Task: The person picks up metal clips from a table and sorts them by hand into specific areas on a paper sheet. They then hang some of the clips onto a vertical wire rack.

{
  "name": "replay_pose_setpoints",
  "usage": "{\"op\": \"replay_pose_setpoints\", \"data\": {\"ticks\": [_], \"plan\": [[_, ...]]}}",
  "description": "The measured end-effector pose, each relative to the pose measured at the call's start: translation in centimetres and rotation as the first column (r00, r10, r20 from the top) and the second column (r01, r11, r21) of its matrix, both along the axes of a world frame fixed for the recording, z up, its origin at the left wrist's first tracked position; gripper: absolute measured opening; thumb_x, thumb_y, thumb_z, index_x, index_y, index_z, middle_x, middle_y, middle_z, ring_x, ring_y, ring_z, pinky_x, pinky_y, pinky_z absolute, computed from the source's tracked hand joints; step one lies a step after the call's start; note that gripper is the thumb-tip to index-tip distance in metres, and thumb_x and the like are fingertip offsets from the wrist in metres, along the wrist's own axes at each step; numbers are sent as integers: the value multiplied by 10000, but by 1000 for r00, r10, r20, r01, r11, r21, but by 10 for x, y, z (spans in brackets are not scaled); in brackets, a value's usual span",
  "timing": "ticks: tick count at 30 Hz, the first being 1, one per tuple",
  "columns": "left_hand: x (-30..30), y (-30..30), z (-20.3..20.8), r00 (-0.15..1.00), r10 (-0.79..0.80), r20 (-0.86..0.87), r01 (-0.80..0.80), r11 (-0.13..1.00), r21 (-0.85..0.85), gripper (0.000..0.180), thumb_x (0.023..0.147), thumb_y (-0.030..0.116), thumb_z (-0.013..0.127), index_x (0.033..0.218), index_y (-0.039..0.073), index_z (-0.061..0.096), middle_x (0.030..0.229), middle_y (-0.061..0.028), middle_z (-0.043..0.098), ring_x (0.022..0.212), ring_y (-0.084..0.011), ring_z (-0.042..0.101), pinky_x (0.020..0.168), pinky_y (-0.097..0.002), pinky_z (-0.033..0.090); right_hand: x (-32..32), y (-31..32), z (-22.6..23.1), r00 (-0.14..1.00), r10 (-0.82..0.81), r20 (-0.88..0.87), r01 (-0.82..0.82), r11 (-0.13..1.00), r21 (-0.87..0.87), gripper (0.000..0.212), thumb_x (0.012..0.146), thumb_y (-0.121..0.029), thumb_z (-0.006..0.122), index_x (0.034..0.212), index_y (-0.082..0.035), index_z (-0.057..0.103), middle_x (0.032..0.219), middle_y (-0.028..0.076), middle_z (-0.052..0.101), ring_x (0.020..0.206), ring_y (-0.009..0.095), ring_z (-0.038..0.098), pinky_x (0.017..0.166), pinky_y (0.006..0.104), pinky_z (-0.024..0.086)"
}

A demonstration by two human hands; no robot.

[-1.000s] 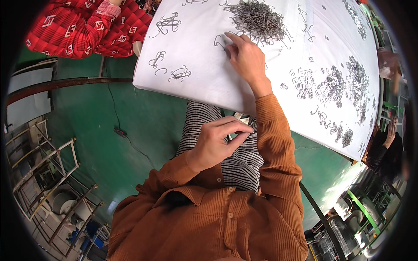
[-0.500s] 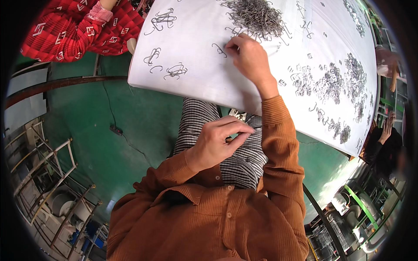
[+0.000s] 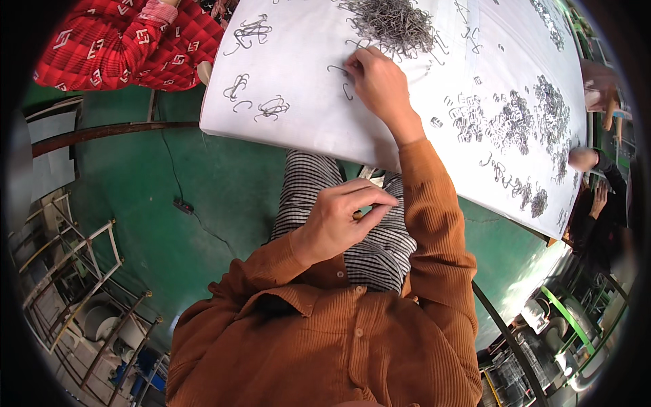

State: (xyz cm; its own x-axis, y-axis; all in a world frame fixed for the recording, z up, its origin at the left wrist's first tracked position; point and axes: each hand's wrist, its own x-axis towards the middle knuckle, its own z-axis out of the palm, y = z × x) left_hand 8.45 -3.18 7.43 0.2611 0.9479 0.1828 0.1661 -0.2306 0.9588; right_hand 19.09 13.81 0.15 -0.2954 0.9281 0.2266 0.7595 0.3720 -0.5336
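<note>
My right hand (image 3: 380, 83) reaches over the white-covered table, thumb and forefinger pinched at one end of a thin metal hook (image 3: 333, 68). A second loose hook (image 3: 348, 92) lies just below these fingertips. Beyond the hand rises a dense heap of dark grey metal hooks (image 3: 400, 26), with stray ones around its edge. My left hand (image 3: 339, 220) hovers above my lap, apart from the table. Its thumb and fingertips come together, and the curled fingers hide whatever may be inside.
Small hook groups (image 3: 252, 32) lie on the table's left side. Piles of small metal pieces (image 3: 512, 125) spread over the right side. A person in a red patterned garment (image 3: 115, 47) is at the upper left; other people's hands (image 3: 598, 198) show at the right edge. A cable (image 3: 182, 205) crosses the green floor.
My right hand has shifted slightly up and left, and the two hooks by its fingertips now lie farther apart. My left hand keeps its pose. At the right, another person's arm has come into view.
</note>
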Motion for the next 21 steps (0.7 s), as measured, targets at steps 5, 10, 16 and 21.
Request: {"op": "replay_pose_setpoints", "data": {"ticks": [5, 10, 16, 21], "plan": [[-2, -2, 0, 1000, 1, -14, -1, 1000, -1, 159, 745, -70, 700, 880, 14, 708, 828, -92, 694, 714, -186, 673, 612, -272, 537, -17, 16, -1, 968, 40, 247, -32, 999, -35, 138, 832, -179, 651, 836, -41, 644, 857, 122, 654, 766, 311, 636, 674, 418, 498], [-9, -5, -2, 1000, 0, -1, 0, 1000, -19, 165, 742, -66, 704, 886, 15, 709, 840, -91, 697, 724, -192, 672, 626, -284, 539, -2, -14, 13, 994, -29, 106, 46, 985, -166, 174, 810, -201, 670, 862, -37, 646, 881, 131, 657, 771, 325, 641, 686, 421, 506], [6, -4, 9, 999, -31, -40, 31, 1000, -2, 135, 750, -56, 712, 868, 8, 700, 848, -114, 699, 763, -211, 678, 715, -298, 533, -11, -43, -6, 966, -139, 218, 136, 990, 28, 84, 754, -46, 578, 795, 26, 594, 823, 198, 619, 719, 335, 638, 608, 418, 522], [-5, -8, -4, 995, -9, -99, 8, 1000, -8, 157, 752, -98, 695, 886, -17, 682, 858, -117, 700, 772, -209, 670, 704, -298, 534, -24, -46, -25, 946, -47, 321, -4, 987, 159, 117, 717, -88, 562, 770, 5, 610, 818, 149, 598, 718, 255, 608, 548, 367, 507]]}}
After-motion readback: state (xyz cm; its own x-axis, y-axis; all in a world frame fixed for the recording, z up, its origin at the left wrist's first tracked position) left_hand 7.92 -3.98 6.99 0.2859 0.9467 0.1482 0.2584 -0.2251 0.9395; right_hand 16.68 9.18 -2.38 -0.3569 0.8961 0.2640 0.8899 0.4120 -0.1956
